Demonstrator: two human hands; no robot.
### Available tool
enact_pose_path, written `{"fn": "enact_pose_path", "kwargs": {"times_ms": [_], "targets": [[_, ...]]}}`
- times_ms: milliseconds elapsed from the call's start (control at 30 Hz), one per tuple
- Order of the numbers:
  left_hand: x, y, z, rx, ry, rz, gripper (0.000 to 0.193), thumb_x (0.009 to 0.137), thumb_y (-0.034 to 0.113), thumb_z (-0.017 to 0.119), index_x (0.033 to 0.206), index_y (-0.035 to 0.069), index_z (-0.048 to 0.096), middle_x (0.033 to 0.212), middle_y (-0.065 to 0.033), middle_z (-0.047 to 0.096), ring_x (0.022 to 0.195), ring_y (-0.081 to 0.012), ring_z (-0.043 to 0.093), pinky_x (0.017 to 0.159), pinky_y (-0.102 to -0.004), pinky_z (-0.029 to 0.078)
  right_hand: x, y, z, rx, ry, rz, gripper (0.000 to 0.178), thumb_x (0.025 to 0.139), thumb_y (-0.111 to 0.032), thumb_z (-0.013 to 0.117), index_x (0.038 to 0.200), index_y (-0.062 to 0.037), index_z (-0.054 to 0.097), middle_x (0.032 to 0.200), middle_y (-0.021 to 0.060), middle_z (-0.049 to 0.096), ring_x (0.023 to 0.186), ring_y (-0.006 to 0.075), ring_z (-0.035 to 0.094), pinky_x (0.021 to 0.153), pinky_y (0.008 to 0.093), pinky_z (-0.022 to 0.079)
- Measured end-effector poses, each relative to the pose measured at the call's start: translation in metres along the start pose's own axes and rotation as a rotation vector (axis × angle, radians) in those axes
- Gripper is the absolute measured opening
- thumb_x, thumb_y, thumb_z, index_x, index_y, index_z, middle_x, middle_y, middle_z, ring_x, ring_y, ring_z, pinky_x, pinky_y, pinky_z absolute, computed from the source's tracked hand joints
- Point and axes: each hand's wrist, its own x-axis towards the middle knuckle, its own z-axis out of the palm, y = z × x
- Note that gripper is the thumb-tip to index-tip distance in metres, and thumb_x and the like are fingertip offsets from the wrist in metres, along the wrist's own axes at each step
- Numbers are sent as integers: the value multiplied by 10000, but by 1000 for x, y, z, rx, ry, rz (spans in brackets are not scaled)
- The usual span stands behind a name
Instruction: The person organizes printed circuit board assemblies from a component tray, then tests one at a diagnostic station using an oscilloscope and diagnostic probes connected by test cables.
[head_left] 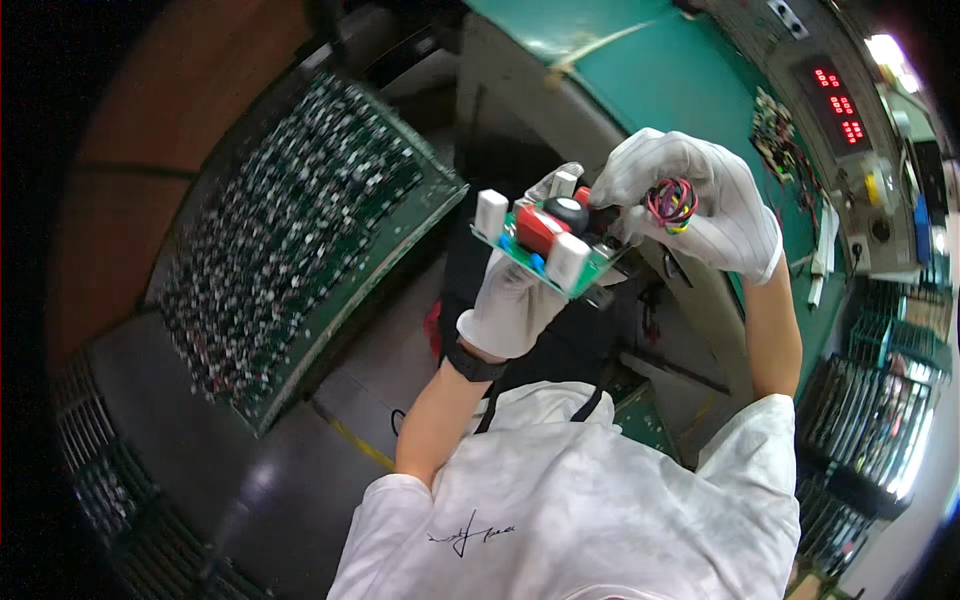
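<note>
My left hand (508, 308), in a white glove, supports a green circuit board (592, 272) from below, in front of my chest. White block-shaped parts (568, 256), a red part (541, 230), a round black part (567, 211) and small blue parts stand on the board's upper side. At the board's right edge, my gloved right hand (705, 195) has its fingers closed round a coiled bundle of coloured wires (671, 204). The fingertips of that hand are partly hidden, so I cannot tell whether they also touch the board.
To the left stands a large green-edged tray (350, 335) packed with many small parts. A green-topped bench (690, 75) holds a heap of wired boards (775, 135) and a red digital display (840, 105). Racks of boards (870, 410) stand at the right.
</note>
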Motion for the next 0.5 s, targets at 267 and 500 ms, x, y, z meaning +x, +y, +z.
{"fn": "enact_pose_path", "kwargs": {"times_ms": [267, 500], "targets": [[-68, 44, -31, -291, 37, 215, 450, 994, 308, 680, 1348, 49, 578, 1358, -128, 616, 1256, -270, 602, 1137, -509, 468, 70, 8, 106, -96, -87, 171, 528, 747, -127, 902, 1167, -7, 607, 1177, 140, 697, 1079, 219, 682, 956, 352, 528], [-131, 96, -76, -228, 218, 455, 489, 1058, 320, 586, 1455, 61, 463, 1273, -81, 636, 1138, -197, 645, 1059, -428, 531, 106, 33, 235, -321, 5, 85, 571, 762, -99, 885, 1207, 4, 544, 1161, 145, 683, 1031, 225, 688, 935, 346, 541]]}}
